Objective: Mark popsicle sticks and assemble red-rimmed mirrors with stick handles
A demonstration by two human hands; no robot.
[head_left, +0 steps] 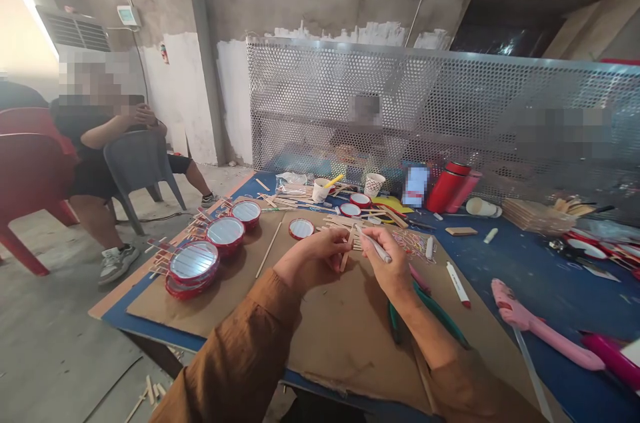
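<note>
My left hand [327, 251] pinches a short flat wooden stick [346, 255] above the brown cardboard [345, 329]. Close on its right, my right hand [387, 259] grips a white pen-like tube [376, 247], its tip near the top of the stick. Beyond both hands lie several loose wooden sticks [333, 219] and a pile of thin coloured bands [410, 244]. A small red-rimmed round piece [301, 229] rests left of them. Under my right forearm are green-handled pliers [435, 309], partly hidden.
Stacked red-rimmed discs [194, 263] stand at the left. A white marker [457, 283] and pink glue gun [543, 329] lie right. Paper cups [374, 185] and a red bottle [447, 187] stand before a perforated metal screen [320, 89]. A person [95, 136] sits at left.
</note>
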